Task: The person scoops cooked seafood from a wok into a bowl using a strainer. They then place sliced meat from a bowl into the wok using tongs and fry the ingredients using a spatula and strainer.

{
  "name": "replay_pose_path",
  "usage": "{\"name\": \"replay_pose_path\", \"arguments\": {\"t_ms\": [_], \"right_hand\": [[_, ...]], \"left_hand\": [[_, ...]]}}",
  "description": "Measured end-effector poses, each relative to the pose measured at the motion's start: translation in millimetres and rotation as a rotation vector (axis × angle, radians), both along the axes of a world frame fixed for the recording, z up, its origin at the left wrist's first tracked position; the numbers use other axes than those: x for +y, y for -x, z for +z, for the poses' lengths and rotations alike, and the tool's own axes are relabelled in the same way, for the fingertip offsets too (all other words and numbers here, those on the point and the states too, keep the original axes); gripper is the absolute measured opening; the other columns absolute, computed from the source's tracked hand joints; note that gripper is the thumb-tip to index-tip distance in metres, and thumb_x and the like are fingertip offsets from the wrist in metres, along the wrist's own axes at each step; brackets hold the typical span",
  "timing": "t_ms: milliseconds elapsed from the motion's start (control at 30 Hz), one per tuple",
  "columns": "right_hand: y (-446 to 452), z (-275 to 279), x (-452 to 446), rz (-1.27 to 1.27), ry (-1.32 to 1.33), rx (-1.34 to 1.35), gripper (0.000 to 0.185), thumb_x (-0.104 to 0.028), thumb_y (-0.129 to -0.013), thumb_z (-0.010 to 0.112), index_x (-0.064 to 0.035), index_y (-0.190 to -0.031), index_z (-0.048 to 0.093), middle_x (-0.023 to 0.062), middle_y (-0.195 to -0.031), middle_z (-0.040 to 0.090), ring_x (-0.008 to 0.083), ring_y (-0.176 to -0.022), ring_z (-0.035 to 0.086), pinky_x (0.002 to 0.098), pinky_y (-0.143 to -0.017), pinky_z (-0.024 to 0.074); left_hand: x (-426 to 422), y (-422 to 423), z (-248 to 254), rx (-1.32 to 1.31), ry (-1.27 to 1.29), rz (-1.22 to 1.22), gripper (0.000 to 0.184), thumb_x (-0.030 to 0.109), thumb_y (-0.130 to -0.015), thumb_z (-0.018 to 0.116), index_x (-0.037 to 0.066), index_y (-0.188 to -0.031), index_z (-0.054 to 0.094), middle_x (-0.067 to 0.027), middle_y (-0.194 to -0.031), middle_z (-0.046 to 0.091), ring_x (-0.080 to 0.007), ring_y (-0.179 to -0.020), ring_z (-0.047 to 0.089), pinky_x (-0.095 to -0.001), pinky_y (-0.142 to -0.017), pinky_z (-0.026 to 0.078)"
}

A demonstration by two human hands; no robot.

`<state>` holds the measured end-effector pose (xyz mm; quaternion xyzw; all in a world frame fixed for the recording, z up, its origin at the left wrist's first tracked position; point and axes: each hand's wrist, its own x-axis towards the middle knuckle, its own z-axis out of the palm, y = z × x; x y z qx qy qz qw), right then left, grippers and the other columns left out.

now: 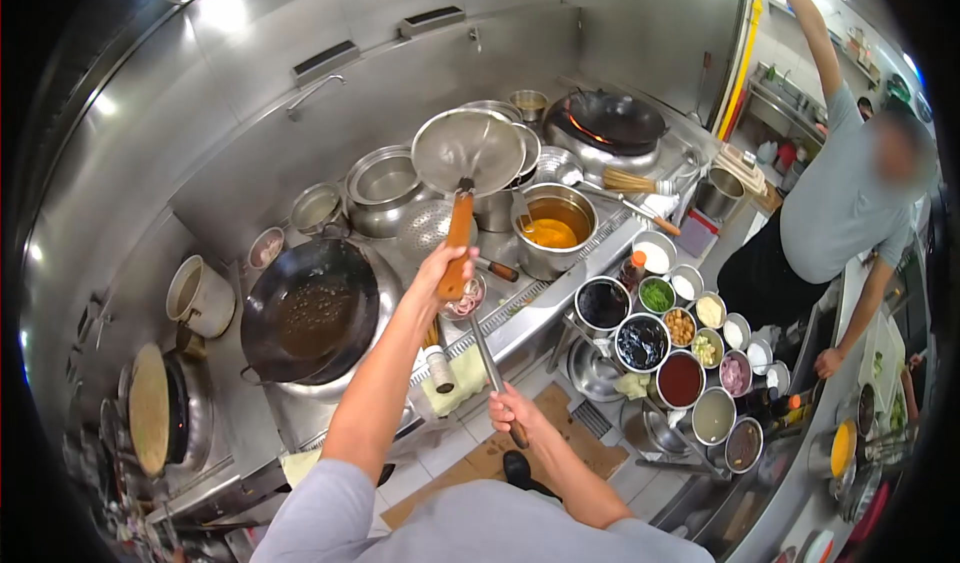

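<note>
My left hand (447, 271) is wrapped round the flat wooden handle of a round mesh strainer (440, 150), raised over the pots at the back of the range. My right hand (516, 413) grips the dark end of a ladle (484, 348) with a long metal handle. The ladle's bowl, just below my left hand, holds pinkish sliced pieces (464, 299), perhaps onion or shallot. Left of my left arm, a black wok (262, 308) contains bubbling brownish liquid. A perforated skimmer (425, 228) lies behind my left hand.
A pot of orange oil (553, 231) stands right of the strainer. Several containers of sauces and ingredients crowd a rack, including one of red sauce (681, 378). Another wok (612, 121) sits over flame at the back. A co-worker (840, 203) stands at right, one arm raised.
</note>
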<state>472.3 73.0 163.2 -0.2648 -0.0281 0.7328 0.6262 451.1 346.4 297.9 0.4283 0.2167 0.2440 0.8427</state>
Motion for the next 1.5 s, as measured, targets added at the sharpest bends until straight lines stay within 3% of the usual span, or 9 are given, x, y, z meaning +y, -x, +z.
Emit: {"name": "replay_pose_path", "arguments": {"t_ms": [233,533,767,867,1033,1067,1133,1333,1500], "right_hand": [[-9,-19,-11,0.025,0.053,0.055,0.032,-0.012,-0.095,0.047,-0.0224,-0.125,0.043,-0.0046,-0.068,0.037,0.0022,-0.043,0.033,0.0211,-0.038,0.0314],[11,-22,-20,-0.048,-0.014,0.105,0.026,-0.011,-0.093,0.050,-0.0157,-0.116,0.038,-0.0038,-0.068,0.041,0.0015,-0.044,0.036,0.0200,-0.038,0.0325],[49,16,-107,-0.144,-0.056,0.259,0.028,-0.012,-0.097,0.042,-0.0125,-0.124,0.047,-0.0038,-0.069,0.039,0.0004,-0.044,0.036,0.0194,-0.038,0.0349],[80,32,-164,-0.228,-0.069,0.284,0.028,-0.013,-0.098,0.041,-0.0111,-0.125,0.046,-0.0036,-0.069,0.039,0.0007,-0.044,0.036,0.0196,-0.038,0.0357],[148,59,-261,-0.523,-0.119,0.355,0.027,-0.014,-0.098,0.041,-0.0102,-0.124,0.046,-0.0033,-0.070,0.040,0.0014,-0.044,0.037,0.0203,-0.038,0.0356],[162,62,-282,-0.593,-0.131,0.325,0.027,-0.014,-0.098,0.041,-0.0107,-0.124,0.045,-0.0033,-0.070,0.040,0.0015,-0.045,0.038,0.0203,-0.038,0.0355],[196,72,-333,-0.755,-0.160,0.270,0.027,-0.014,-0.098,0.041,-0.0114,-0.124,0.045,-0.0035,-0.070,0.040,0.0015,-0.045,0.038,0.0207,-0.039,0.0359],[276,121,-462,-1.292,-0.169,0.017,0.028,-0.012,-0.096,0.043,-0.0120,-0.124,0.046,-0.0052,-0.068,0.040,0.0000,-0.042,0.037,0.0202,-0.038,0.0372],[318,152,-517,-1.739,0.592,-0.486,0.032,-0.009,-0.089,0.049,-0.0133,-0.120,0.038,-0.0026,-0.066,0.040,0.0057,-0.041,0.037,0.0230,-0.035,0.0357]], "left_hand": [[39,-147,-50,0.020,0.270,-0.020,0.027,0.013,-0.091,0.049,-0.007,-0.108,0.051,-0.0119,-0.090,0.062,-0.0173,-0.069,0.061,-0.0256,-0.061,0.056],[13,-66,-36,0.163,0.112,-0.185,0.041,0.032,-0.098,0.039,0.002,-0.127,0.041,-0.0173,-0.113,0.059,-0.0275,-0.095,0.062,-0.0380,-0.074,0.054],[-123,155,-66,0.272,-0.840,0.474,0.027,0.022,-0.096,0.045,0.005,-0.115,0.055,-0.0051,-0.094,0.059,-0.0138,-0.079,0.057,-0.0257,-0.070,0.046],[-195,235,-95,0.614,-0.842,0.153,0.025,0.022,-0.095,0.048,0.001,-0.105,0.059,-0.0103,-0.079,0.059,-0.0171,-0.072,0.057,-0.0309,-0.066,0.045],[-252,313,-248,0.661,-0.884,-0.272,0.019,0.010,-0.086,0.055,0.002,-0.103,0.058,-0.0101,-0.077,0.062,-0.0183,-0.065,0.059,-0.0332,-0.062,0.049],[-247,333,-334,0.659,-0.622,-0.382,0.019,0.010,-0.085,0.054,0.004,-0.102,0.059,-0.0082,-0.076,0.061,-0.0153,-0.064,0.058,-0.0291,-0.057,0.047],[-247,370,-434,0.541,-1.105,-0.644,0.024,0.013,-0.086,0.051,0.008,-0.109,0.057,-0.0067,-0.076,0.059,-0.0139,-0.063,0.057,-0.0282,-0.052,0.046],[-269,403,-432,0.831,-0.717,-1.048,0.027,0.015,-0.087,0.049,0.010,-0.114,0.052,-0.0072,-0.082,0.059,-0.0163,-0.067,0.058,-0.0311,-0.053,0.048],[-268,391,-428,0.902,-0.460,-1.029,0.030,0.016,-0.088,0.047,0.011,-0.118,0.048,-0.0077,-0.087,0.059,-0.0182,-0.070,0.059,-0.0335,-0.054,0.050]]}}
